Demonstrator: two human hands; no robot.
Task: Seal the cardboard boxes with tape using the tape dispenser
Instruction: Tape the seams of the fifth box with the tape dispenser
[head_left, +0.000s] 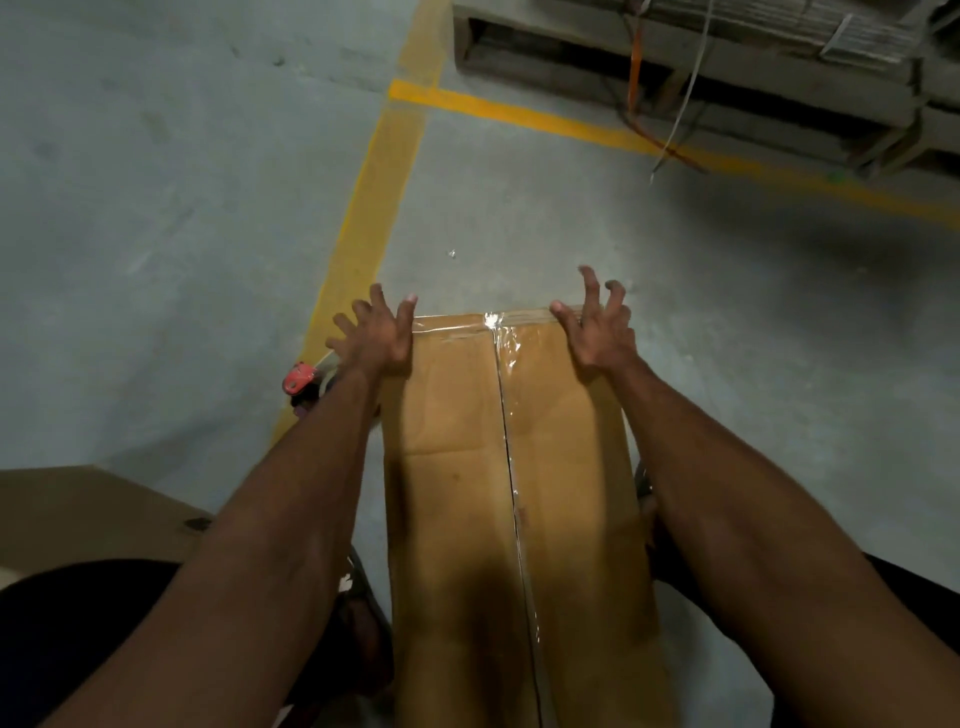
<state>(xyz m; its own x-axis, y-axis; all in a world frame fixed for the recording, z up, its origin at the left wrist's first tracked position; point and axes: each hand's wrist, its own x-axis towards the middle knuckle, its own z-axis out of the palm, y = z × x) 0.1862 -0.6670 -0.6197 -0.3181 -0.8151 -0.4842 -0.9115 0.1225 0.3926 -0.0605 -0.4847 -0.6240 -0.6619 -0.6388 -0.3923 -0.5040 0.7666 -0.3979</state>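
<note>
From the head view, you have the cardboard box (467, 467) lying on the grey floor (156, 208) directly in front of you, its long top face running away from you. Clear tape (506, 364) runs along the box's centre seam and another strip crosses the box's far edge (it glints where the two strips meet).

Your left hand (376, 330) is at the box's far left corner, fingers spread wide and gripping nothing; the heel of the hand rests at the box's edge while the fingers reach past it over the floor. Your right hand (597, 325) is at the box's far right corner, fingers splayed and slightly clawed, also holding nothing, with the thumb lying on the taped far edge.

The tape dispenser (304, 379), red-bodied, sits on the floor just left of the box, partly hidden beneath your left forearm and lying on a yellow floor line (363, 208).

Left of the box's near end, a second cardboard box (93, 514) shows its top. Well beyond the box's far right, a pallet (675, 67) carries bundled flat cardboard (779, 26), with loose straps (675, 119) trailing from it to the floor.
</note>
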